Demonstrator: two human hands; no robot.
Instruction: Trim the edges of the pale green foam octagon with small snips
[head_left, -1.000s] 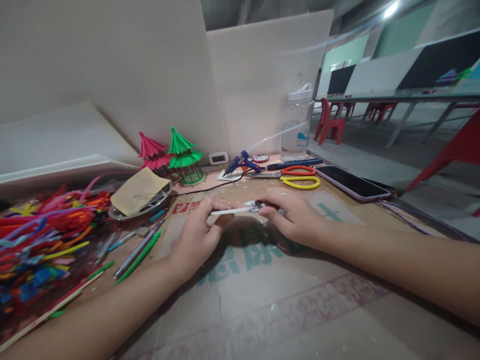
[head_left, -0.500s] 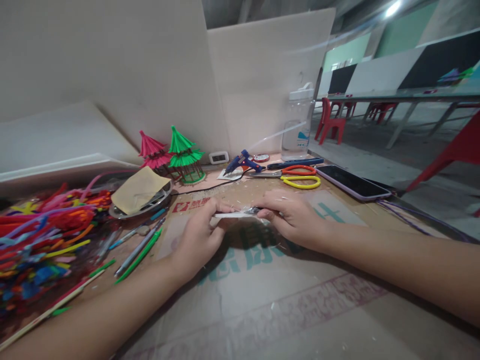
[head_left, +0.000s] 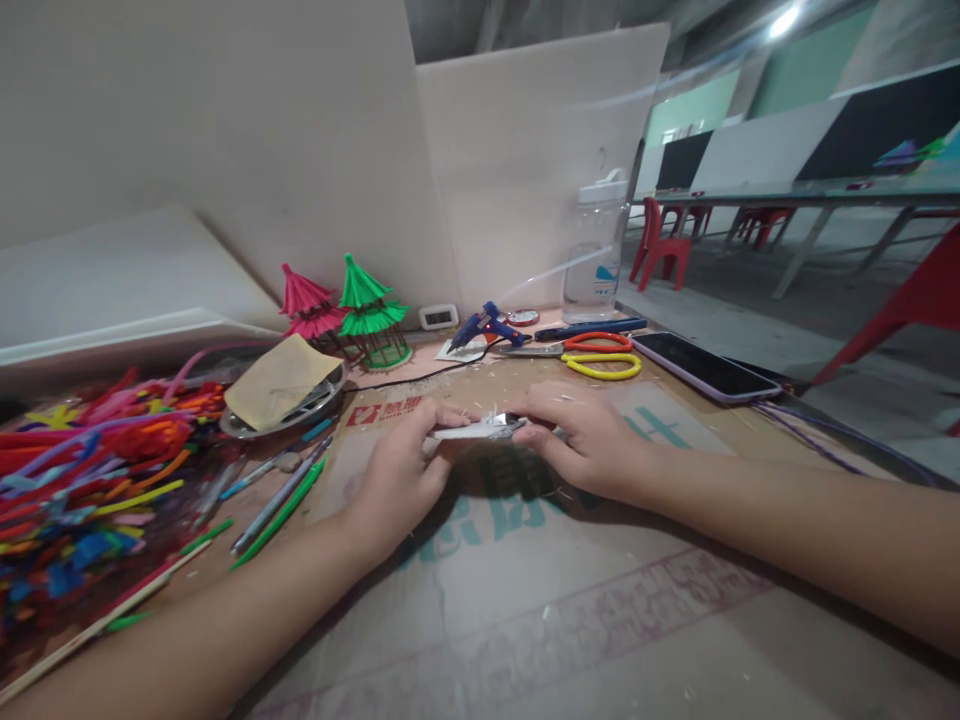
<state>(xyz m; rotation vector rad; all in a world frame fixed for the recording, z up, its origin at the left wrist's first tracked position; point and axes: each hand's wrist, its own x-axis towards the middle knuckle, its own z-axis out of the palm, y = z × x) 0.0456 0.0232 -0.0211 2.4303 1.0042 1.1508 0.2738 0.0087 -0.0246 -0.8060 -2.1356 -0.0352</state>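
Observation:
My left hand (head_left: 401, 465) is closed on one end of a thin white flat piece (head_left: 466, 432), held level just above the printed cardboard (head_left: 480, 620). My right hand (head_left: 581, 435) pinches a small dark, shiny piece (head_left: 508, 420) that looks like a blade, against the right end of the white piece. Fingers cover most of it, so its kind is unclear. Small pale shavings are scattered over the cardboard around both hands.
Behind my hands are a blue glue gun (head_left: 489, 325), scissors (head_left: 600, 355), a water bottle (head_left: 595, 250) and a phone (head_left: 705, 367). On the left are colourful pipe cleaners (head_left: 97, 480), a metal dish (head_left: 251, 430), pens (head_left: 281, 500), and a green (head_left: 371, 320) and a pink (head_left: 307, 310) pavilion model.
The dark, shiny piece in my right hand has tilted up slightly, and more of its shiny face shows. My left hand keeps its hold on the white piece.

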